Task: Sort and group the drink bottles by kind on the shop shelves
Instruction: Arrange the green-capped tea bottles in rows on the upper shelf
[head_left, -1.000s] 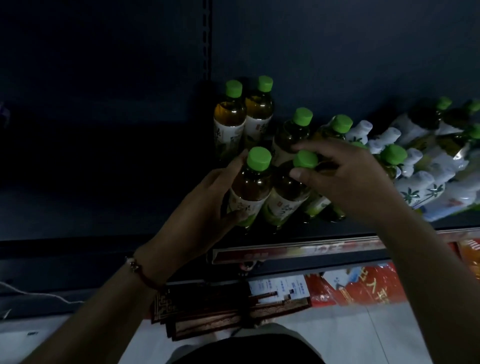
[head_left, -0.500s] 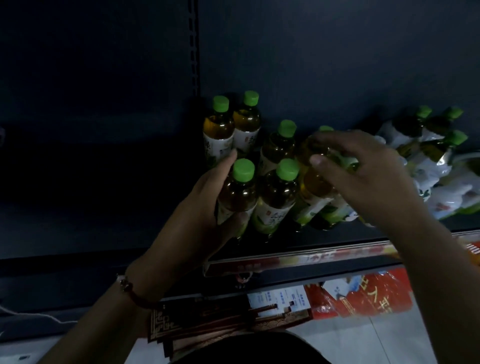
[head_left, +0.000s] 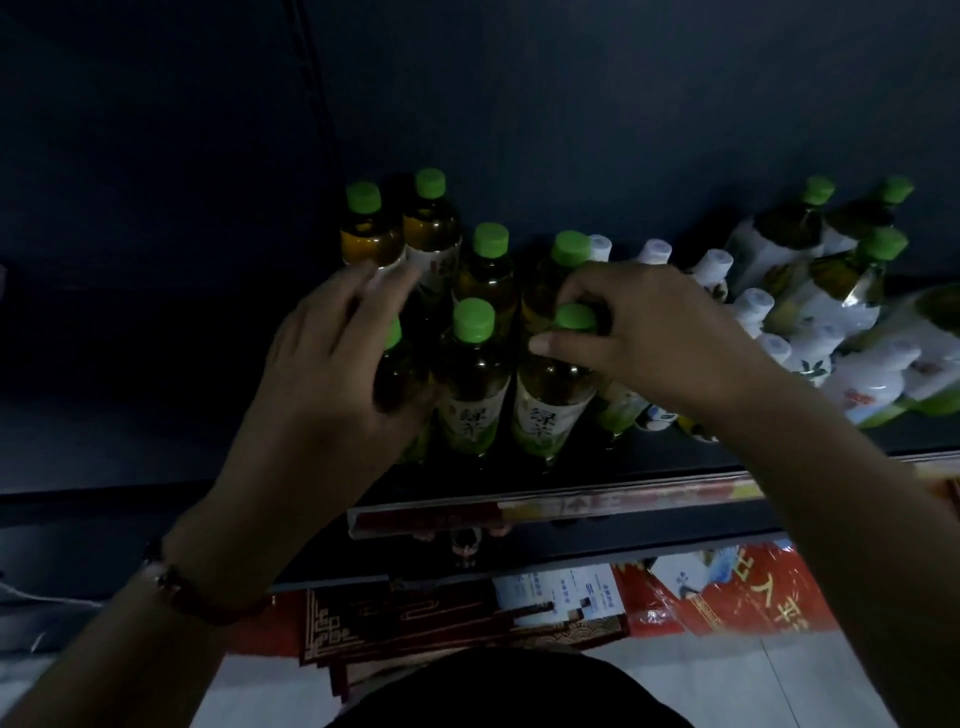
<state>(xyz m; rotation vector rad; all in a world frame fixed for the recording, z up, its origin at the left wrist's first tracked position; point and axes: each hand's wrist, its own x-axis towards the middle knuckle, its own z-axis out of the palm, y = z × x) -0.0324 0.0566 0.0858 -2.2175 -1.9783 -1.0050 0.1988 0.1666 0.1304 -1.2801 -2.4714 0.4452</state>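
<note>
Since half a second ago the right hand (head_left: 660, 343) is drawn nearer, and its fingers are now pinched round the cap of a green-tea bottle (head_left: 550, 395) in the front row of the dark shelf (head_left: 675, 457). The left hand (head_left: 332, 374) is shifted up over the leftmost front bottle (head_left: 397, 384), fingers loosely spread against it; whether it is gripped cannot be told. A third front bottle (head_left: 470, 384) is stood between them. Behind, four more green-capped bottles (head_left: 431, 228) are ranged, and white-capped bottles (head_left: 753, 312) are crowded to the right.
</note>
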